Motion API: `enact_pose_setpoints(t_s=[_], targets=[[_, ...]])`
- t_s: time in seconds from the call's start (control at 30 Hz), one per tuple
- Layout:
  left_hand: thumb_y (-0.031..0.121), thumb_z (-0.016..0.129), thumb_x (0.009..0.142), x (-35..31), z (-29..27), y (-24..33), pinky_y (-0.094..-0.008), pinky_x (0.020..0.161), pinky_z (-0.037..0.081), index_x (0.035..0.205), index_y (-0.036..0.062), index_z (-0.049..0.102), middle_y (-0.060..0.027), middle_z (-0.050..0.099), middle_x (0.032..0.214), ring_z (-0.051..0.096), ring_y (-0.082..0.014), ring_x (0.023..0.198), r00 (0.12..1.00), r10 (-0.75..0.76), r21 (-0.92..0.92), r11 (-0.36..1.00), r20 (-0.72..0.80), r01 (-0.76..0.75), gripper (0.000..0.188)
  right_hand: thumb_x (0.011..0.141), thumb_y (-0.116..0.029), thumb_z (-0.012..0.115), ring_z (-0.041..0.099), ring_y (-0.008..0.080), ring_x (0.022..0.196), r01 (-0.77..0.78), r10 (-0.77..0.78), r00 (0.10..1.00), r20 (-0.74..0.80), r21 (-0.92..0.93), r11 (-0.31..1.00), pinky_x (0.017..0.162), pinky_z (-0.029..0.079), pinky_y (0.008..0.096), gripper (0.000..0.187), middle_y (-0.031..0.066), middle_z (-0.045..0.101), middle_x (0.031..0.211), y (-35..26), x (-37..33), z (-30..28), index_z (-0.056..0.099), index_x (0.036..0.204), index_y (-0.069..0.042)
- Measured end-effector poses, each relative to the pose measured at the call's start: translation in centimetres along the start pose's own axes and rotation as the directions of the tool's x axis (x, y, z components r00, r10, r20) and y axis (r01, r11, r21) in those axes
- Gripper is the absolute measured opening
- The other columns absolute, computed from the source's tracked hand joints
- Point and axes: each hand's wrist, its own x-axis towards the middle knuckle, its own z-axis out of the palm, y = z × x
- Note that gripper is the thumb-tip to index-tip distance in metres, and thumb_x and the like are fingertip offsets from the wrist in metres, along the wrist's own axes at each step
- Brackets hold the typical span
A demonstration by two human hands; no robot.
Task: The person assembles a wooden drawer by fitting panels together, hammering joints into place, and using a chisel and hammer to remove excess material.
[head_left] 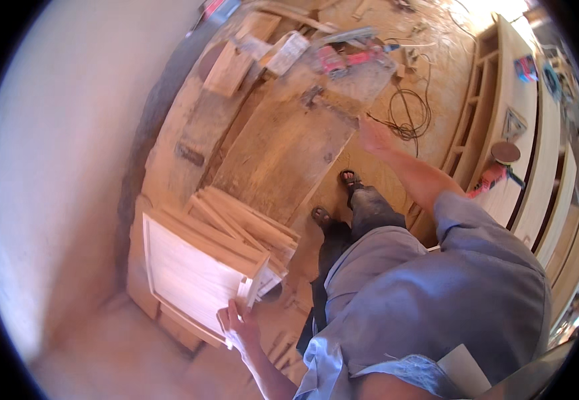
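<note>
My right hand (375,135) is closed round the end of a hammer (335,109), its arm stretched out over the dusty workbench (283,147). The hammer's dark head points away from me, over the bench top. At the lower left, my left hand (239,327) has its fingers bent round the near corner of a framed wooden panel (193,270). This pale panel leans at the bench's near end, against a pile of wooden boards (236,223). A small light wood piece (244,288) stands at the panel's edge, just beyond my fingers; whether they touch it is unclear.
A red power tool (343,60) and wood blocks (233,67) lie at the bench's far end. A dark cable (408,113) is coiled on the sawdust-covered floor. To the right, a sander (493,175) rests on long planks (526,200). A pale wall (69,153) bounds the left.
</note>
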Motion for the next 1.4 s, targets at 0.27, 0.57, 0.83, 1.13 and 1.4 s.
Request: enact_pose_setpoints(t_s=[0.27,0.57,0.83,1.13,1.4], targets=[[0.004,0.073,0.08,4.2,-2.0,2.8,-0.0488,0.087,0.049,0.114,-0.007,0.062,-0.0214,0.062,0.105,0.058,-0.0423,0.101,0.93,0.362,-0.193,0.91,-0.056,-0.366,0.038,0.076,-0.011,0.067,0.062,0.0425,0.078,-0.126,0.255,0.954,-0.16,0.557,0.821,0.07,0.048,0.0477,0.019,0.0234,0.065,0.083,1.1,-16.3,0.4,0.062,0.091,0.0],[0.006,0.07,0.087,3.6,3.4,13.0,-0.0495,0.09,0.048,0.115,-0.0038,0.063,-0.0217,0.064,0.109,0.059,-0.0427,0.103,0.496,0.867,-0.42,0.467,0.045,-0.778,0.031,0.076,-0.029,0.074,0.066,0.0438,0.08,-0.631,0.76,0.649,0.009,0.565,0.532,0.07,0.05,0.0508,0.033,0.025,0.067,0.081,7.6,-40.9,8.8,0.064,0.088,0.0],[0.003,0.072,0.083,-3.9,8.2,17.0,-0.0467,0.09,0.048,0.116,-0.0025,0.064,-0.0197,0.067,0.107,0.061,-0.0406,0.101,0.306,0.895,-0.466,0.434,0.326,-0.771,0.035,0.077,-0.034,0.077,0.065,0.0392,0.075,-0.6,0.971,0.232,-0.06,0.777,0.191,0.069,0.05,0.0462,0.037,0.0192,0.066,0.076,13.2,-56.4,10.0,0.062,0.085,-0.002],[0.017,0.076,0.082,-16.2,14.8,15.1,-0.0439,0.088,0.05,0.118,0.0028,0.066,-0.0176,0.069,0.105,0.064,-0.0379,0.098,0.119,0.765,-0.455,0.492,0.633,-0.742,0.04,0.073,-0.03,0.071,0.068,0.0415,0.096,-0.874,0.882,0.312,0.354,0.471,0.121,0.085,0.054,0.0484,0.046,0.0275,0.07,0.101,23.0,-68.3,21.4,0.071,0.107,0.0],[0.022,0.067,0.089,-17.3,14.0,15.0,-0.0473,0.098,0.047,0.129,0.0018,0.06,-0.0219,0.067,0.117,0.06,-0.0387,0.113,0.375,0.7,-0.306,0.642,0.608,-0.703,0.046,0.08,-0.022,0.07,0.07,0.0305,0.076,-0.942,0.603,0.331,0.726,0.296,0.159,0.068,0.055,0.0459,0.026,0.02,0.073,0.083,28.5,-75.5,28.2,0.075,0.087,0.002]])
